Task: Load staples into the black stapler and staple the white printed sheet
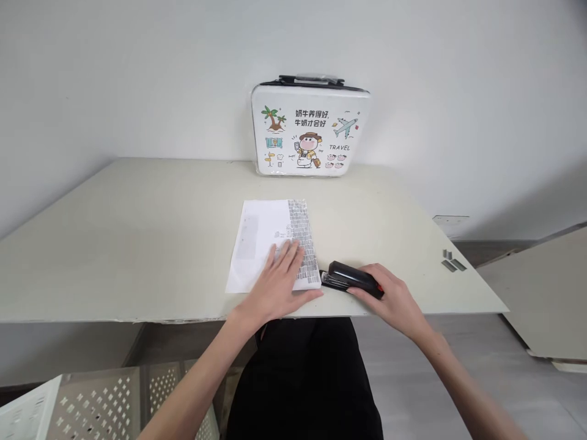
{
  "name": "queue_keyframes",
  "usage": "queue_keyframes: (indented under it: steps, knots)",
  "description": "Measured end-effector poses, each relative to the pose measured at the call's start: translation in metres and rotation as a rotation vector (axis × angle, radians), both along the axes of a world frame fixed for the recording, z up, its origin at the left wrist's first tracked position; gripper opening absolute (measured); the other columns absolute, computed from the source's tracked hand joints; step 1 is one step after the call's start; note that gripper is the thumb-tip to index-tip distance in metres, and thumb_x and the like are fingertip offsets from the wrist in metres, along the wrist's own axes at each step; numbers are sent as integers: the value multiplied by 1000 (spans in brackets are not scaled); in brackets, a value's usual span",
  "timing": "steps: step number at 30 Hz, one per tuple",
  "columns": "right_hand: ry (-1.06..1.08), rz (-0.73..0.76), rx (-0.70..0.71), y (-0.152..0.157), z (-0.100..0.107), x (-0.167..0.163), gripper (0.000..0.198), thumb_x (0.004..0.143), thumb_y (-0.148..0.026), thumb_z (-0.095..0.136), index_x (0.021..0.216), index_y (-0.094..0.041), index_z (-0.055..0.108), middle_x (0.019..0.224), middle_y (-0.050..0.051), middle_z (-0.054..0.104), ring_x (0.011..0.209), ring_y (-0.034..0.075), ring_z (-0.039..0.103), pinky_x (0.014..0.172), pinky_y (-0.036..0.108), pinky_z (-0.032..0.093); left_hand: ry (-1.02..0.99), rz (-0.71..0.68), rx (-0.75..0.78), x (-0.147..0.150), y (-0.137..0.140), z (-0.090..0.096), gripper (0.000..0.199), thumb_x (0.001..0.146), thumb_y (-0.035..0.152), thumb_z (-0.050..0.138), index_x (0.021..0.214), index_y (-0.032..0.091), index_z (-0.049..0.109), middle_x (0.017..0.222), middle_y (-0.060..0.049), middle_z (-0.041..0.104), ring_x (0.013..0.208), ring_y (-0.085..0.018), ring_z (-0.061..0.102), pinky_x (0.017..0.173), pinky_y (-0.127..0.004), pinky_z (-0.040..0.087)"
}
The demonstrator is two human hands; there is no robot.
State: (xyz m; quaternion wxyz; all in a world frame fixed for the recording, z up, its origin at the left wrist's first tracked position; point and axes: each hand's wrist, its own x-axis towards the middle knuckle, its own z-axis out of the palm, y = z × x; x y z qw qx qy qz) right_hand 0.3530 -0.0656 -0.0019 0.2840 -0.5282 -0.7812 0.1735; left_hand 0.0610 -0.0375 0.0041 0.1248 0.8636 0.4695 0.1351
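1. The paper (268, 244), a thin stack of white sheets with a dark printed band along its right side, lies flat near the front edge of the bench (137, 244), about at the middle. It is judged to be light, limp and apt to slide or fan out, so it is best pinned from above with a flat palm rather than pinched at an edge.

2. The left hand (277, 284) is laid open on the lower right part of the paper, palm down, fingers spread and pointing toward the far edge. Nothing is gripped; the sheets are only pressed down. The forearm comes up from the lower left, with the wrist just over the front edge of the bench.

3. The stapler (351, 279), black with a red spot at its rear end, lies at the front edge just beside the lower right corner of the paper, its mouth turned toward that corner. Whether the corner is inside the mouth cannot be told. It is judged to be stiff, compact and fairly heavy, best held over the top of its rear half.

4. The right hand (389, 299) is curled over the rear of the stapler, fingers partly closed on its top and side. The forearm runs in from the lower right, wrist beyond the bench edge.

5. A few loose staple strips (450, 261) lie near the right edge, well apart from both hands.
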Motion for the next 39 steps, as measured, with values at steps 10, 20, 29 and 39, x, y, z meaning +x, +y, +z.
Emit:
queue_keyframes:
  steps: [10,20,29,39]
  knots:
    - [349,-430,-128,4,2,8,48,90,-69,64,98,-21,67,76,2,65,61,17,53,52,27,44,84,255,6,-116,22,1,71,104,67,37,165,30,34,174,-1,23,162,-33,11,130,-56,12]
    - [549,-464,-104,5,3,6,44,89,-63,68,101,-21,68,84,2,67,72,18,57,62,28,47,156,139,-13,-23,43,4,75,103,69,33,165,25,35,174,-3,22,162,-37,8,129,-62,2]
    - [632,-552,9,7,4,4,41,90,-60,68,104,-21,67,86,2,68,77,20,60,69,30,49,132,102,-10,121,74,-3,77,102,65,38,163,17,38,174,-10,24,161,-44,4,129,-62,1]
    - [678,-622,8,9,7,4,44,91,-61,66,108,-21,68,93,5,71,83,22,62,74,32,51,-303,111,-141,153,92,0,59,100,27,42,157,15,46,167,-11,40,160,-32,22,132,-54,13]
